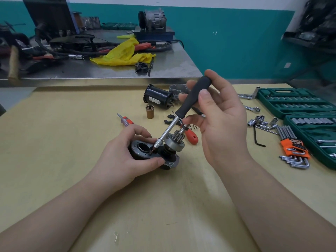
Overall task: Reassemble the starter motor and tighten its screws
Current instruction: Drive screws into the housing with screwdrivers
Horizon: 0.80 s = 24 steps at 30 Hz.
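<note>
Left hand (125, 157) grips the starter motor assembly (154, 153) on the yellow table (54, 142), fingers curled round its flange; right hand (218, 120) pinches the black-handled screwdriver (183, 113), tilted, its tip on 1 flange screw; pinion gear (179, 136) stands upright beside the shaft.

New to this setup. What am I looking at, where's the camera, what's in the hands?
There is no robot: these are a person's two bare hands, seen from one wide-angle camera worn on the head, looking down at a yellowish wooden table. The left hand grips a round black-and-silver starter motor part with a small gear on top. The right hand holds a black-handled screwdriver with a silver shaft, its tip at the part's flange. Nearby lie a black cylindrical motor housing, green socket-set cases and orange-clipped hex keys.
</note>
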Each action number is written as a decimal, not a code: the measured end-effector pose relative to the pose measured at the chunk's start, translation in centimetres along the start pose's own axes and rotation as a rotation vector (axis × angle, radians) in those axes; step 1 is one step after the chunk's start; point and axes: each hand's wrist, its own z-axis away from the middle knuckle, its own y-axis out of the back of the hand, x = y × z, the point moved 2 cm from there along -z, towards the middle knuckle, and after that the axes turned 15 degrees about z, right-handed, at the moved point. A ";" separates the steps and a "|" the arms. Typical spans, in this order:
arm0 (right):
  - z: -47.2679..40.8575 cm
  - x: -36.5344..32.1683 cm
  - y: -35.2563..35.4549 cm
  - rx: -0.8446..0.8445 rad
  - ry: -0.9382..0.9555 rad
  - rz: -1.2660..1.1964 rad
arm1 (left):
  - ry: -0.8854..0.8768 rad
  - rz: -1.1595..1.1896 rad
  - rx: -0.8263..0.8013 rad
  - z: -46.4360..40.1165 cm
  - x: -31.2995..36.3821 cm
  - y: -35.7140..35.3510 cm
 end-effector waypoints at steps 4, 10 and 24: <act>-0.1 0.4 0.0 0.053 0.019 0.045 | -0.006 0.007 -0.008 0.0 0.1 0.0; -0.2 0.6 0.2 0.153 0.011 0.088 | 0.002 0.031 -0.007 0.0 0.2 -0.1; -0.3 -0.2 0.4 -0.032 0.023 -0.035 | -0.023 -0.015 -0.019 0.1 0.1 -0.1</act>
